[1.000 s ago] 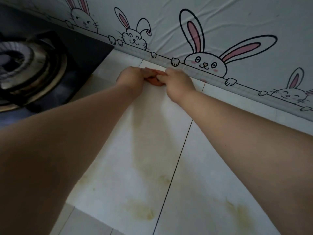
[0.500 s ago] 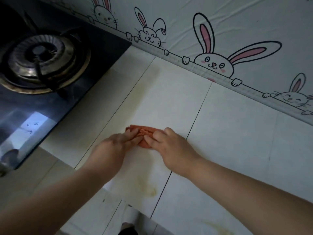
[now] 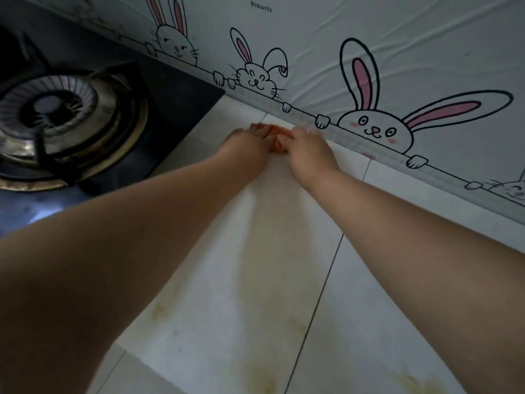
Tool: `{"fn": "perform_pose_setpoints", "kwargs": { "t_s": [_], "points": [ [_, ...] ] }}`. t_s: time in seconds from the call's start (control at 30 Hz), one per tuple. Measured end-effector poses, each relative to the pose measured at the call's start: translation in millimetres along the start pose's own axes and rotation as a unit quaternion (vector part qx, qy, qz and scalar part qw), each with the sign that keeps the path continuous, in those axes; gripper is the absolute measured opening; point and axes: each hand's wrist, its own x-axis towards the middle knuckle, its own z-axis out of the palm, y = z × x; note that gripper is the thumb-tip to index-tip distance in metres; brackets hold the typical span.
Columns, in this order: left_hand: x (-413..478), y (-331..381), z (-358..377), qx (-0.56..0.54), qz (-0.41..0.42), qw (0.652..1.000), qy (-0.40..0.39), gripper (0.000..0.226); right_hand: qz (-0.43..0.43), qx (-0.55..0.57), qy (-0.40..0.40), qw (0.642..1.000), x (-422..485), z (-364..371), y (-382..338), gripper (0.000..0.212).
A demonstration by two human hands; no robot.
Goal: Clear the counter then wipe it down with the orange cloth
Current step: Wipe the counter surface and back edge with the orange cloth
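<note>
The orange cloth (image 3: 276,139) lies bunched on the white tiled counter (image 3: 255,280), close to the back wall. Only a small strip of it shows between and beyond my fingers. My left hand (image 3: 245,150) presses on its left part and my right hand (image 3: 308,150) on its right part, fingertips nearly touching. Both arms are stretched far forward over the counter. Yellowish stains mark the tiles nearer to me.
A black gas hob with a round burner (image 3: 56,115) fills the left side, its edge beside my left forearm. A wall covering with cartoon rabbits (image 3: 372,129) runs along the back of the counter, right behind the cloth.
Half a second ago both hands held the cloth near the counter's front; they have since pushed it away to the back wall, the same spot as one second ago.
</note>
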Motion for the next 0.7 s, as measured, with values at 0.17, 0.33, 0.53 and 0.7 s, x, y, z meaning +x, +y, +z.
{"fn": "perform_pose_setpoints", "kwargs": {
  "t_s": [0.17,0.33,0.53,0.7],
  "points": [
    [37,-13,-2,0.028,-0.020,0.999,0.004,0.065,0.053,0.018,0.039,0.998,42,8,-9,0.035],
    [36,-25,3,0.010,-0.092,0.996,-0.017,0.073,0.013,-0.006,0.028,1.000,53,12,-27,0.037],
    [18,-17,2,-0.016,-0.111,0.993,-0.036,0.075,-0.025,-0.007,-0.004,1.000,36,10,-30,0.036],
    [-60,-22,21,-0.070,-0.081,0.994,-0.008,0.057,-0.121,-0.068,-0.047,0.989,-25,21,-40,0.036]
  ]
}}
